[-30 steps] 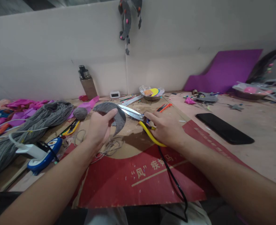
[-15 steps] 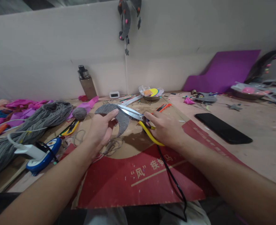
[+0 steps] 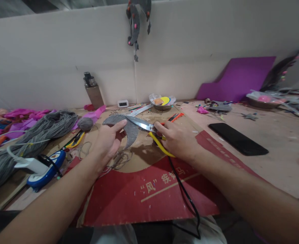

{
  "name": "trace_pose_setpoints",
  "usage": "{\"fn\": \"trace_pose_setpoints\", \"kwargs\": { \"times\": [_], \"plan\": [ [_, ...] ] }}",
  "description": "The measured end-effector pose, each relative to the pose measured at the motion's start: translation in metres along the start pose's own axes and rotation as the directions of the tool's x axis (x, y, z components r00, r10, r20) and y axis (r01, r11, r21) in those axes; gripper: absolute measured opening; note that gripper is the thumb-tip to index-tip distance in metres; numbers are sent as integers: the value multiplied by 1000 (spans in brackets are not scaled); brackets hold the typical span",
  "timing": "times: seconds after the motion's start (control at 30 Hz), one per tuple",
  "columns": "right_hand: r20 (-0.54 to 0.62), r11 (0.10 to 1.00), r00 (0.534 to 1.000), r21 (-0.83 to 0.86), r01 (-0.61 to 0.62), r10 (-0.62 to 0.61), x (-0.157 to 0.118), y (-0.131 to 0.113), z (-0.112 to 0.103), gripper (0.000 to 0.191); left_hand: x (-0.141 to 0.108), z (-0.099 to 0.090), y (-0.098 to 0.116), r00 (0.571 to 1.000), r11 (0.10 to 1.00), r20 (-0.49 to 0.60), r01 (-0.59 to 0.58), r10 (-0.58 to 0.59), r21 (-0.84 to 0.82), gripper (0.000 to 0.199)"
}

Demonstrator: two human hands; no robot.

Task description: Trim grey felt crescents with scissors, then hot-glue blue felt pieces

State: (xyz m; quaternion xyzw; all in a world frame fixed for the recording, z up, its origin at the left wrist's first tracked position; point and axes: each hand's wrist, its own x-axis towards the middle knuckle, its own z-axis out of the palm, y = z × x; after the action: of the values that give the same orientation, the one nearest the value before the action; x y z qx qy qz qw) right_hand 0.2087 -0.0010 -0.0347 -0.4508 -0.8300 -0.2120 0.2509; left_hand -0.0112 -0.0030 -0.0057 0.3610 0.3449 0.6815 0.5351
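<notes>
Between the thumb and fingers of my left hand [image 3: 112,137] is a grey crescent [image 3: 132,133] that looks wrapped in yarn, its lower tip pointing down. My right hand [image 3: 176,137] grips a pair of scissors [image 3: 144,125] with yellow handles. Their steel blades point left and lie against the crescent's upper right edge, close to my left thumb. Whether they touch the yarn I cannot tell. Both hands are above a red and brown cardboard sheet [image 3: 149,203]. Loose grey yarn [image 3: 120,159] lies below the crescent.
Left are a grey yarn hank [image 3: 47,132], a yarn ball [image 3: 85,124], a yellow cutter [image 3: 75,140] and a blue power strip [image 3: 46,173]. A black phone [image 3: 237,138] lies right. Behind stand a bottle-like device [image 3: 93,91], a bowl [image 3: 162,105] and a purple sheet [image 3: 238,78]. A black cable [image 3: 183,191] crosses the cardboard.
The scissor blades look more closed against the crescent's edge than before. Both hands keep their holds, and the whole view has shifted slightly.
</notes>
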Motion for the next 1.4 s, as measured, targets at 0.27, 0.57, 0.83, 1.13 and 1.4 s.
{"fn": "trace_pose_setpoints", "kwargs": {
  "times": [0.27,0.57,0.83,1.13,1.4],
  "plan": [
    [58,1000,998,8,-18,18,1,-2,0,33,6,-4,-3,995,995,-26,92,-93,-32,21],
    [110,938,986,310,-153,125,1,-3,2,29,3,-3,-3,995,995,-25,98,-98,3,19],
    [342,267,896,869,-416,283,7,-16,2,45,-8,5,-9,990,991,114,69,-82,114,24],
    [405,-80,881,914,-398,246,11,-30,-9,51,-14,9,-10,968,987,218,92,-120,135,19],
    [442,-119,847,897,-426,295,10,-18,1,53,-4,0,1,956,970,215,164,-201,178,10]
  ]
}}
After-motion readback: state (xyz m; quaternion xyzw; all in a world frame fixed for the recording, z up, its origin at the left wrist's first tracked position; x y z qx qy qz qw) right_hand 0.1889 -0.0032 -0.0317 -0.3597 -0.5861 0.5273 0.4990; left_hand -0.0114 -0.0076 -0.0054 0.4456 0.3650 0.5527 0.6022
